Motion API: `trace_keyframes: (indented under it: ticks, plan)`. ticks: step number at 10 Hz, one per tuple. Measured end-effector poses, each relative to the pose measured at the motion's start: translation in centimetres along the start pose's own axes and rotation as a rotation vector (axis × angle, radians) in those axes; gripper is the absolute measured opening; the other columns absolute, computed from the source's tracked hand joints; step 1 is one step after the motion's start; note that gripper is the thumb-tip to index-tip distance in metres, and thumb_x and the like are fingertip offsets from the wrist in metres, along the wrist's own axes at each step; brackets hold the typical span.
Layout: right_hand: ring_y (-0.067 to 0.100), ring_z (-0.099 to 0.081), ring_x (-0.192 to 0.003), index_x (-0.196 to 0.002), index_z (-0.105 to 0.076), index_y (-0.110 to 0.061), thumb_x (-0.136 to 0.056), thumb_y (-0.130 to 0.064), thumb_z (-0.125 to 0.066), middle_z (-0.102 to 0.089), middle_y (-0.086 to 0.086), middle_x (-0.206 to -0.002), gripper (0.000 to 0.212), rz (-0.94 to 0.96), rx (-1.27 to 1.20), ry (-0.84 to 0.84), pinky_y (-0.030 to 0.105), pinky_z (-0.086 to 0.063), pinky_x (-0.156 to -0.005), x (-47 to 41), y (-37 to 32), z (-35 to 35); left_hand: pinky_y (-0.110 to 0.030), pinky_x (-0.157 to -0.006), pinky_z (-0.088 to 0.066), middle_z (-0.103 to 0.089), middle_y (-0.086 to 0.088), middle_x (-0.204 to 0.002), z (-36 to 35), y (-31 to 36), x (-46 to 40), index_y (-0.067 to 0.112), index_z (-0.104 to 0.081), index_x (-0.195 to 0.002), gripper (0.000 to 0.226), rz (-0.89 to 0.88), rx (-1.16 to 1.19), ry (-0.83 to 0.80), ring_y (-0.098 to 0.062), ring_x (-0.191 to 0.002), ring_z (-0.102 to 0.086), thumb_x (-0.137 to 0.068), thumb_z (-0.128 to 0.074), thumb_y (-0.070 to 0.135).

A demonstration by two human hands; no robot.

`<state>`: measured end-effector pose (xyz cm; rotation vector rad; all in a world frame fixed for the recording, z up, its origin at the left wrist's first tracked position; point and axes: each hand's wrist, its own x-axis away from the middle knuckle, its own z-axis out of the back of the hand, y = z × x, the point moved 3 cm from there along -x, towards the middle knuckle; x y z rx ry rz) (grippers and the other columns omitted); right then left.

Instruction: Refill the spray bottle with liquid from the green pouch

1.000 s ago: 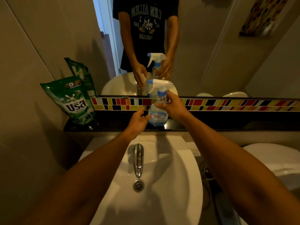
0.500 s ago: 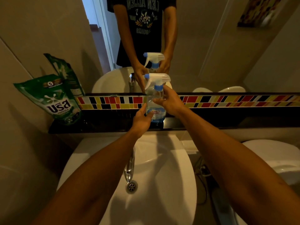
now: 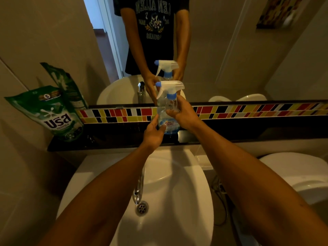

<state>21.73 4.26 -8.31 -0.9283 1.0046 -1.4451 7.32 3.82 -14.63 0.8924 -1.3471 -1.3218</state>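
A clear spray bottle with a white trigger head and blue collar stands on the dark shelf under the mirror. My right hand is wrapped around its neck just below the collar. My left hand touches the lower left side of the bottle's body with fingers curled against it. The green pouch leans against the wall at the shelf's left end, well apart from both hands.
A white sink with a chrome tap and drain lies below my arms. The mirror above the coloured tile strip reflects the bottle and a person. A white toilet sits at the right.
My left hand has closed in from just beside the bottle to touching its lower body. My right hand has stayed on the neck. The camera view shifted slightly.
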Motion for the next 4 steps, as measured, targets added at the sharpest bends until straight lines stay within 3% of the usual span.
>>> trace_keyframes:
  ticks: [1, 2, 3, 4]
  plan:
    - [0.022, -0.055, -0.139, -0.161, -0.033, -0.024, -0.096, -0.008, -0.073, -0.055, 0.004, -0.153, 0.078, 0.045, -0.034, 0.022, 0.036, -0.054, -0.103, 1.0, 0.2, -0.5, -0.045, -0.108, -0.048, -0.053, -0.004, -0.145, 0.4, -0.2, 0.2, 0.023, -0.038, -0.153, 0.06, -0.003, -0.006, -0.009, -0.023, -0.133, -0.053, -0.098, -0.06, 0.01]
    - [0.02, -0.052, -0.14, -0.162, -0.031, -0.024, -0.098, -0.012, -0.072, -0.05, 0.005, -0.158, 0.077, 0.028, -0.083, 0.153, 0.039, -0.052, -0.107, 2.6, 0.3, -0.8, -0.044, -0.108, -0.047, -0.056, -0.001, -0.14, 1.2, 0.6, 1.4, 0.02, -0.042, -0.149, 0.056, -0.025, -0.078, -0.053, -0.021, -0.129, -0.055, -0.097, -0.06, 0.006]
    - [0.011, -0.051, -0.131, -0.16, -0.035, -0.02, -0.101, -0.016, -0.069, -0.05, 0.006, -0.157, 0.068, 0.009, -0.098, 0.312, 0.034, -0.054, -0.102, 4.9, 0.2, -1.3, -0.031, -0.104, -0.044, -0.048, 0.005, -0.139, 2.8, 0.9, 2.5, 0.016, -0.037, -0.153, 0.059, -0.02, -0.185, -0.03, -0.014, -0.129, -0.047, -0.099, -0.057, 0.005]
    - [0.007, -0.063, -0.119, -0.152, -0.047, -0.018, -0.102, -0.017, -0.068, -0.06, 0.002, -0.143, 0.054, 0.055, -0.248, 0.469, 0.043, -0.061, -0.1, 7.5, -0.3, -2.0, -0.039, -0.108, -0.043, -0.043, -0.006, -0.154, 5.3, 1.1, 3.6, 0.02, -0.034, -0.154, 0.062, -0.037, -0.369, -0.008, -0.026, -0.141, -0.043, -0.098, -0.06, 0.013]
